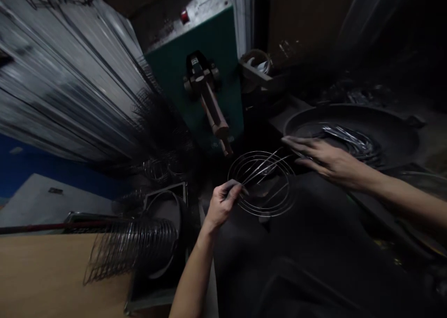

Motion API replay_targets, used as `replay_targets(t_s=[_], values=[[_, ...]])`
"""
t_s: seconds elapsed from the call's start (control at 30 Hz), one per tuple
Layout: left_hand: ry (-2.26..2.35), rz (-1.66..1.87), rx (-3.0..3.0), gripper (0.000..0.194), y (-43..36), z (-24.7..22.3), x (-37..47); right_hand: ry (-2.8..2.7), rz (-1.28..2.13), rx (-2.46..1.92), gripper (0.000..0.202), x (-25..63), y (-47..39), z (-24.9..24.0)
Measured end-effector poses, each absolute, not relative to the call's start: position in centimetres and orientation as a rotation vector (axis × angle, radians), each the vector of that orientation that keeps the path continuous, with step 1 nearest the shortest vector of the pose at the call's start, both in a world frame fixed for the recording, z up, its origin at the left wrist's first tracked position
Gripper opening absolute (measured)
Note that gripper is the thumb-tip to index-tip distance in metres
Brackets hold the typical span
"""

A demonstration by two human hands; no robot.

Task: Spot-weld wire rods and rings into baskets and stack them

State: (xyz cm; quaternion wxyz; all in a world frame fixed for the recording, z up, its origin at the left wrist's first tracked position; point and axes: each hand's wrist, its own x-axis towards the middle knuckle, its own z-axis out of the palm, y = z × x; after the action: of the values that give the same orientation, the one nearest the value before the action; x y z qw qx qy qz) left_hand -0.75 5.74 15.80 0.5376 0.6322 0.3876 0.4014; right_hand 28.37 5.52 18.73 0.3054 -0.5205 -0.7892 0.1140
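My left hand [225, 200] is closed, thumb against fingers, on the near-left edge of a round wire rack [262, 170]. The rack has several concentric rings with straight wires crossing them. To its right, my right hand [326, 160] has its fingers stretched out, the tips close to the far ends of the straight wires. I see nothing held in it, though motion blurs the fingers. Just beyond the rack, a copper-coloured machine arm [212, 104] points down toward me from a green machine [225, 62]; its tip sits above and left of the rings.
A dark round basin [401, 138] holding shiny bent wire pieces [349, 140] lies at the right. At lower left, a row of wire rings [132, 243] hangs beside a wooden board [45, 271]. Wire bundles lean at upper left. A red button [184, 16] tops the machine.
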Motion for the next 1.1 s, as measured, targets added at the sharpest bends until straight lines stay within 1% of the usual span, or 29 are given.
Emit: replay_targets(t_s=[0.13, 0.23, 0.33, 0.43, 0.5, 0.53, 0.6, 0.67, 0.73, 0.83, 1.0, 1.07, 1.1], values=[[0.87, 1.035, 1.329, 0.039, 6.0, 16.3, -2.5, -2.152, 0.73, -1.329, 0.047, 28.4, 6.4, 20.8], [0.839, 0.964, 1.162, 0.039, 6.2, 14.9, -3.0, -2.086, 1.139, -1.387, 0.05, 27.8, 5.0, 21.0], [0.868, 0.823, 1.019, 0.04, 5.7, 12.2, -2.4, -1.929, 1.465, -1.51, 0.05, 27.6, 3.2, 19.5], [1.008, 0.753, 1.129, 0.042, 5.0, 9.6, -1.1, -1.725, 1.622, -1.577, 0.048, 27.8, 2.0, 16.7], [1.167, 0.748, 1.436, 0.038, 4.8, 8.5, -0.3, -1.604, 1.636, -1.645, 0.044, 28.1, 1.8, 14.9], [1.255, 0.737, 1.626, 0.034, 4.9, 8.0, 0.0, -1.585, 1.568, -1.727, 0.041, 28.2, 1.8, 14.1], [1.412, 0.698, 1.967, 0.026, 5.2, 7.1, 0.3, -1.675, 1.271, -1.909, 0.033, 28.2, 2.0, 13.1], [1.523, 0.669, 2.173, 0.024, 5.5, 6.1, 0.5, -1.865, 0.928, -1.984, 0.028, 27.9, 2.4, 12.7], [1.587, 0.675, 2.262, 0.027, 5.6, 5.1, 0.5, -2.017, 0.791, -1.925, 0.028, 27.4, 2.8, 12.7], [1.622, 0.703, 2.325, 0.031, 5.4, 3.9, 0.3, -2.037, 0.886, -1.867, 0.03, 26.6, 3.6, 12.7], [1.655, 0.655, 2.365, 0.036, 4.4, 2.9, 0.3, -1.737, 1.385, -1.978, 0.028, 26.5, 4.6, 12.4], [1.666, 0.595, 2.344, 0.037, 4.4, 2.6, 0.6, -1.743, 1.398, -2.076, 0.026, 26.9, 5.4, 12.2], [1.664, 0.575, 2.332, 0.038, 4.5, 2.5, 0.7, -1.821, 1.332, -2.095, 0.025, 27.1, 5.8, 12.1]])
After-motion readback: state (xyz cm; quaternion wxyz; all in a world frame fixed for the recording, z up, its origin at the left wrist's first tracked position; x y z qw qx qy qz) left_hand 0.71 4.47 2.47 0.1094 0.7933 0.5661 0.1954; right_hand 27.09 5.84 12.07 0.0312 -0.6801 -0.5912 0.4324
